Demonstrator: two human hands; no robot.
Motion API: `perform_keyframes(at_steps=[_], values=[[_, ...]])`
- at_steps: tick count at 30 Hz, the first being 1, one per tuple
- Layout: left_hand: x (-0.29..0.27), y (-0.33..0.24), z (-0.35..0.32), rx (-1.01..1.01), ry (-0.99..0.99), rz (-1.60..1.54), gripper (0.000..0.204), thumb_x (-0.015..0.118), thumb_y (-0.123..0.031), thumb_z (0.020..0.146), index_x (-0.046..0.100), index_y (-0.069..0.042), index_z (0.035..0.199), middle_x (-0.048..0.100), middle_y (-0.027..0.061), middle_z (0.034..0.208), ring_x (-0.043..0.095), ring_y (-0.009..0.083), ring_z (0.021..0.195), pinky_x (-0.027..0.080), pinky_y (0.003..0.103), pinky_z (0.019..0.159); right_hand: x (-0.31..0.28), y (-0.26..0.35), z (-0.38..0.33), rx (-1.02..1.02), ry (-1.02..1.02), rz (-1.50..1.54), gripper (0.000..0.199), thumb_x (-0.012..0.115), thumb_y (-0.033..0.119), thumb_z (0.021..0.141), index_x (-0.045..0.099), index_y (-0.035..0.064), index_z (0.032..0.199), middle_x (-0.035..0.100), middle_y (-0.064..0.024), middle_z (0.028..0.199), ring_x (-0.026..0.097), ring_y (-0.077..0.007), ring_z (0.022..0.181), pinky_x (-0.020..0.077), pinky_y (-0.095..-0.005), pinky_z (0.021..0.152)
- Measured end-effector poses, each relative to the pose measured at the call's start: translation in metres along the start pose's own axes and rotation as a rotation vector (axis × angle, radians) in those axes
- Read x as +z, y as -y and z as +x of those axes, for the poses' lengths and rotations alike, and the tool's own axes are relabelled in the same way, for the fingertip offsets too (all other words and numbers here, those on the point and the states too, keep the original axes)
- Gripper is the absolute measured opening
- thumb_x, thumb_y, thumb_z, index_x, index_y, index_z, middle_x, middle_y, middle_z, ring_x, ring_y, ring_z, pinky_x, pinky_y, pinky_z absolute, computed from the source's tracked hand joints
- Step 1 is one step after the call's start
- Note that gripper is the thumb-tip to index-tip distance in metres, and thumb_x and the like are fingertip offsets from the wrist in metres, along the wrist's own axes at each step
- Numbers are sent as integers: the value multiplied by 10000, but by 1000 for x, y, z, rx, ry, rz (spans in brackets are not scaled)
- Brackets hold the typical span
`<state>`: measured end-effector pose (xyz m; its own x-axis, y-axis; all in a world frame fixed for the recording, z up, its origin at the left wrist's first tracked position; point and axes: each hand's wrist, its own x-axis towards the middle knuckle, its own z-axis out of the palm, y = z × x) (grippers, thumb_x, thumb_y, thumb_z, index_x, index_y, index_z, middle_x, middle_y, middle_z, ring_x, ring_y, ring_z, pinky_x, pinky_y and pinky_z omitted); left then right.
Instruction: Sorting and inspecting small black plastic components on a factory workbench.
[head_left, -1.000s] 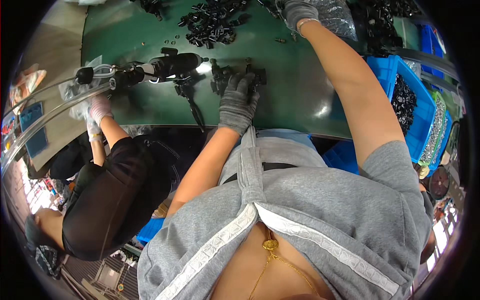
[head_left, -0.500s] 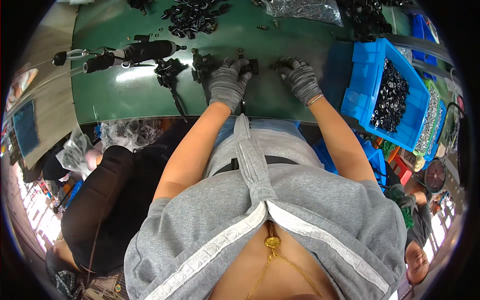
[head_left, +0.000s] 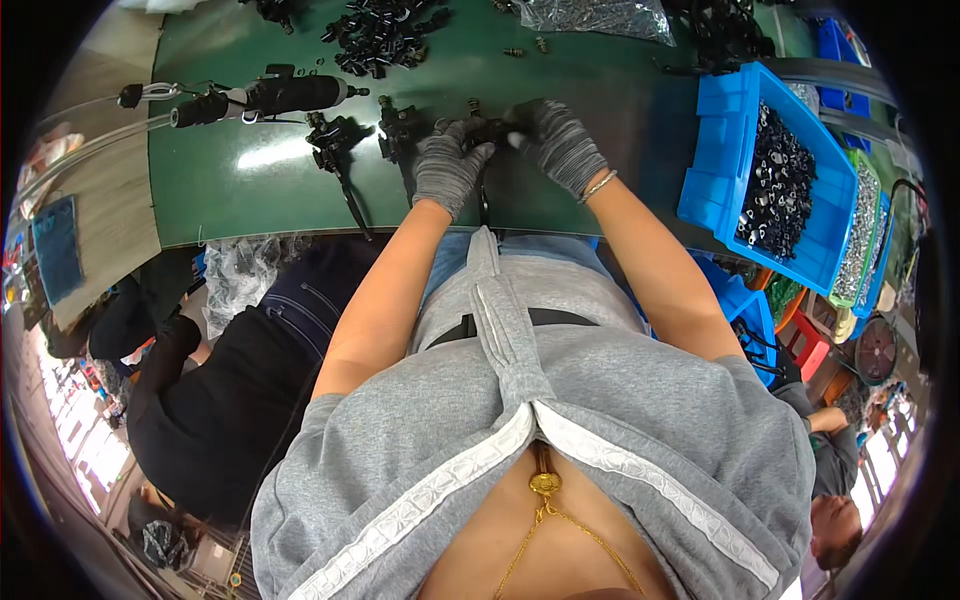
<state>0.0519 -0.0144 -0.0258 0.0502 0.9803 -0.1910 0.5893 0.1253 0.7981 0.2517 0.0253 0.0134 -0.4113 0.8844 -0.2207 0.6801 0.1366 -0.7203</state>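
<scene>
A green table (head_left: 625, 110) fills the upper part of the view, its surface shiny, with a bright glare patch to the left. Near its front edge, straight ahead of the person's body, lies the lever (head_left: 490, 130), between the two hands. It is black or nearly so, with a chunky, uneven body largely hidden by the gloves. A small brassy fitting (head_left: 474, 105) stands out from its far side, and a thin, dark arm runs from the body toward the table's front edge. Finer detail is too dark to make out.

The left hand (head_left: 447, 168), in a grey striped glove, pinches the body between thumb and bent fingers. The right hand (head_left: 562, 150), gloved alike, has its fingers curled at the body's right side, thumb and fingertips close to it; whether they grip it, I cannot tell.

Just left of the left hand lies a second lever (head_left: 397, 128), and beyond it a third lever (head_left: 333, 143), both dark, with long arms pointing toward the front edge. A black tool (head_left: 300, 93) lies farther left. Beyond are a heap (head_left: 380, 38) of black pieces and a clear bag (head_left: 600, 17). A blue bin (head_left: 712, 150) holding dark clips (head_left: 775, 195) stands to the right.
</scene>
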Motion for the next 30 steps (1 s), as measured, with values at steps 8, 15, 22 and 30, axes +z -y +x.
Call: perform_keyframes(at_steps=[8,15,22,30], values=[[-9,-22,1,18,37,160,369,692,-171,872,630,-51,1216,617,167,1067,610,312,1042,487,378,901,17,3,2,-98,-99,-92,255,675,220,864,694,106,1092,668,-153,1075,606,-345,1029,492,-436,927],[-2,-2,1,91,-48,215,394,704,-419,833,702,-172,1141,652,197,1164,623,372,1063,493,447,923,3,-84,10,-171,-438,134,221,631,262,885,692,93,1014,700,-124,942,650,-346,859,512,-417,889],[-7,-18,1,59,-35,233,334,713,-256,852,680,-96,1143,639,186,1093,607,361,1049,487,441,912,-110,-179,35,476,-431,-1038,166,581,246,890,695,135,936,678,-92,1103,625,-281,1044,491,-412,932],[-6,-13,4,112,-31,156,361,737,-256,832,682,-100,1152,638,185,1079,636,378,979,521,430,852,-104,-166,37,303,-230,-885,257,582,139,867,709,144,1091,673,-127,1152,596,-320,1156,454,-408,1016]])
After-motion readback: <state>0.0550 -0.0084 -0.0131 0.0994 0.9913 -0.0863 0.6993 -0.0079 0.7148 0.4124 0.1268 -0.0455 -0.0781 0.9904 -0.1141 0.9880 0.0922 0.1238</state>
